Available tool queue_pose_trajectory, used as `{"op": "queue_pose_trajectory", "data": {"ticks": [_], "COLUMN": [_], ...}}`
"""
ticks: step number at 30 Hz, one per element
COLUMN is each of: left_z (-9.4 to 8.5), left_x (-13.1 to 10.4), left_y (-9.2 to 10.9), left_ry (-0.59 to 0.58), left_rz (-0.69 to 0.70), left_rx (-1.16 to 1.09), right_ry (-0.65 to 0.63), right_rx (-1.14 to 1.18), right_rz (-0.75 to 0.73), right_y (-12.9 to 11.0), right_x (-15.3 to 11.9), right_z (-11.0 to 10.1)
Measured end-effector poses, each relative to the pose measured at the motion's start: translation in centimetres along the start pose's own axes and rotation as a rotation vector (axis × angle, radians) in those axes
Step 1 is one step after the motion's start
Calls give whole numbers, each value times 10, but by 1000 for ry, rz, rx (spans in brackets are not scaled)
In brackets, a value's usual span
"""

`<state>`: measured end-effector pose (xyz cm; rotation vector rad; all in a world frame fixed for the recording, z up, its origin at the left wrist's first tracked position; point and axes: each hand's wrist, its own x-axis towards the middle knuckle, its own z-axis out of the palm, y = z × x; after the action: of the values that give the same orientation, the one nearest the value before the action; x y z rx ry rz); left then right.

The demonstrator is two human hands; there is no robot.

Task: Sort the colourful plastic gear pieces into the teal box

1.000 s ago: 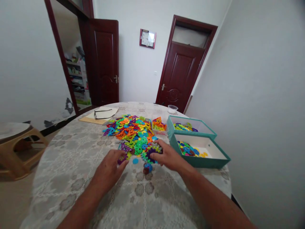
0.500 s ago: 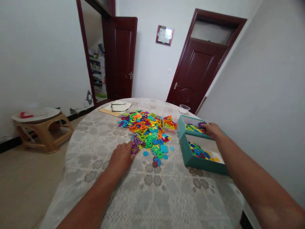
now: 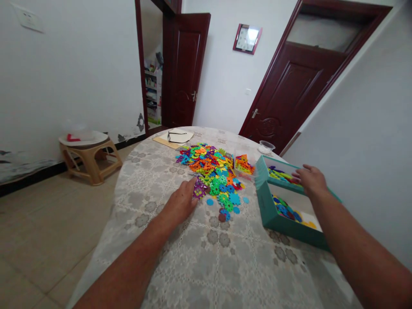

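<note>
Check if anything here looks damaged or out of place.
The white wall is damaged low down, left of the open door: its surface has flaked into dark patches. Small blue discs lie strayed from the gear pile.

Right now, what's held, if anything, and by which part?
Left hand meets purple latticed plastic pieces at their left edge; grip unclear. Right hand holds nothing visible.
</note>
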<state>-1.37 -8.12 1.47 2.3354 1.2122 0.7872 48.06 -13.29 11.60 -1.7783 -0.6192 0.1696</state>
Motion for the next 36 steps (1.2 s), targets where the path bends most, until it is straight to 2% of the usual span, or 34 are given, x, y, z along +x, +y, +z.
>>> {"op": "queue_pose_trajectory", "data": {"ticks": [2, 3, 7, 10, 12, 15, 17, 20, 23, 27, 28, 30, 33, 36], "left_z": [-1, -2, -9, -12, -15, -20, -24, -27, -27, -26, -24, -20, -9, 6], "left_x": [0, 0, 0, -2, -3, -5, -6, -6, -5, -6, -7, -10, -15, -20], "left_y": [2, 3, 13, 18, 20, 25, 29, 33, 34, 35, 36, 39, 41, 44], "left_ry": [-5, -22, -175, -328, -418, -557, -615, -636, -591, -517, -515, -535, -543, -483], "left_rz": [34, 41, -33, -60, -39, -13, -13, -34, -24, 47, 63, 120, 303, 455], "left_rx": [-60, -97, -270, -448, -554, -634, -668, -710, -620, -420, -385, -333, -280, -171], "right_ry": [-68, -153, -691, -926, -988, -982, -983, -975, -844, -454, -330, -177, -46, -29], "right_rx": [15, 5, -194, -167, -164, -125, -103, -136, -239, -469, -521, -641, -818, -953], "right_rz": [-124, -212, -547, -815, -918, -935, -928, -933, -906, -886, -877, -847, -761, -674], "right_y": [-12, -18, -29, -18, -9, -2, -3, -11, -23, -33, -32, -29, -20, -16], "right_x": [-33, -55, -170, -245, -275, -291, -289, -276, -246, -169, -146, -100, -44, -18], "right_z": [9, 15, 38, 57, 66, 71, 67, 55, 37, 10, 4, -6, -13, -14]}}
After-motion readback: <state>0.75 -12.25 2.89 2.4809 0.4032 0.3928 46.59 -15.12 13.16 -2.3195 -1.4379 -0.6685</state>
